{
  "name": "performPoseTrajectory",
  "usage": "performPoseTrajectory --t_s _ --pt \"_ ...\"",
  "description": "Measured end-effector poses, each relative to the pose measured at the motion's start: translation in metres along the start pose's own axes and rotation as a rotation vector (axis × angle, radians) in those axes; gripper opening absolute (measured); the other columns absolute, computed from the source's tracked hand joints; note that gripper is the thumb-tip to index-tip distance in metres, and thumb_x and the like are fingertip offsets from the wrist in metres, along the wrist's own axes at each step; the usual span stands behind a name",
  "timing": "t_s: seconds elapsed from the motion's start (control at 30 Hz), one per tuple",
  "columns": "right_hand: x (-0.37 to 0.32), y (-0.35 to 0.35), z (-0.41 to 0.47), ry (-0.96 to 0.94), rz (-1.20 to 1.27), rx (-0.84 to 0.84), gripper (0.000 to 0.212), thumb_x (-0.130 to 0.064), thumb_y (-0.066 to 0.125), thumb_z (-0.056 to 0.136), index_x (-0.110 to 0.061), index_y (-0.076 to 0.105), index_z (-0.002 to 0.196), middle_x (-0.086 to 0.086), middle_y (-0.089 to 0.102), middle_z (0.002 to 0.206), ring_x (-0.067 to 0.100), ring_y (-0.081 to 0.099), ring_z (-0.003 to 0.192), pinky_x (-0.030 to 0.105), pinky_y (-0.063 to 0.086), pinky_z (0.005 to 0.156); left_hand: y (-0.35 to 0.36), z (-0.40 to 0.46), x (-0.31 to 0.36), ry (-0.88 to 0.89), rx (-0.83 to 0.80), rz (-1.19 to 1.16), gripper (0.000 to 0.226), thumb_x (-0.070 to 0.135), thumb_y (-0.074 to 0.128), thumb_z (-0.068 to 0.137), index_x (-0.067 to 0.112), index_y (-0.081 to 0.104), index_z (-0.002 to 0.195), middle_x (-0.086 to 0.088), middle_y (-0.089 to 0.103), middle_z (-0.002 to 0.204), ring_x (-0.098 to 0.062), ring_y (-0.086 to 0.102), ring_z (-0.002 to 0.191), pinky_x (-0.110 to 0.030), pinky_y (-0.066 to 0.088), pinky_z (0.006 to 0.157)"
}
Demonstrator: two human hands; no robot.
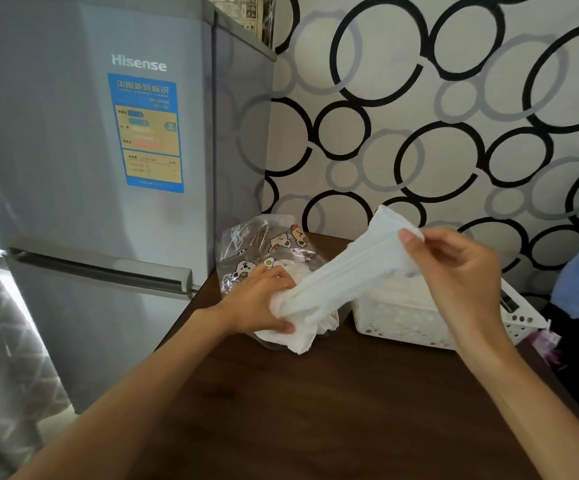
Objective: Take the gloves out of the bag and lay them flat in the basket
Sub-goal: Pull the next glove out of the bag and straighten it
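facing fridge (90, 150) lettered "hisense"

Both hands are stretching a white knitted fabric glove (343, 271) over the dark brown wooden tabletop (315, 393). The left hand (263, 303) is gripping its lower end by the clear plastic cartoon-print bag (263, 247), while the right hand (454, 261) is pinching the upper end above the white perforated plastic basket (402, 320). A grey Hisense fridge (90, 150) is standing to the left.

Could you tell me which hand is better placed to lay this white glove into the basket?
Right. The right hand pinches the white glove directly above the basket, while the left hand grips its other end over by the bag.
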State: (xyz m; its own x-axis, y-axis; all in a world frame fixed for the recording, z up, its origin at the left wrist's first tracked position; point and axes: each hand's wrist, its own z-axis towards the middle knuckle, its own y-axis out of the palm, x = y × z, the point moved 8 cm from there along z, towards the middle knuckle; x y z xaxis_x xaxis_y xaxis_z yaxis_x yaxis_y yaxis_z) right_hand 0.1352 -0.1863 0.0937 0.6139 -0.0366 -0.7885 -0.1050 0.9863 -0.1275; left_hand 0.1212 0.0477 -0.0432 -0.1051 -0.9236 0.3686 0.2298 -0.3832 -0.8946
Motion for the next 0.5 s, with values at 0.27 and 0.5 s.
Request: performPoseTrajectory --t_s 0.27,0.5 --pt "-0.003 -0.017 0.032 0.114 -0.051 -0.037 0.005 -0.025 0.060 0.091 -0.025 0.064 0.088 -0.005 0.066 0.088 0.006 0.062 0.081 0.024 0.051 0.073 -0.005 -0.002 0.005 -0.041 -0.123 -0.049 0.062 0.039 0.083 0.069 0.026 0.056 0.123 0.015 0.045 0.117 -0.010 0.035 0.111 -0.033 0.036 0.100" --pt "0.019 -0.006 0.045 0.414 0.070 -0.442 0.014 -0.023 0.057 0.092 -0.018 0.067 0.102 -0.001 0.065 0.087 0.006 0.062 0.079 0.017 0.049 0.065 -0.094 0.009 0.070 -0.066 -0.025 -0.509 0.071 0.062 0.057 0.074 0.030 0.048 0.136 0.023 0.051 0.132 0.006 0.053 0.114 -0.016 0.045 0.093"
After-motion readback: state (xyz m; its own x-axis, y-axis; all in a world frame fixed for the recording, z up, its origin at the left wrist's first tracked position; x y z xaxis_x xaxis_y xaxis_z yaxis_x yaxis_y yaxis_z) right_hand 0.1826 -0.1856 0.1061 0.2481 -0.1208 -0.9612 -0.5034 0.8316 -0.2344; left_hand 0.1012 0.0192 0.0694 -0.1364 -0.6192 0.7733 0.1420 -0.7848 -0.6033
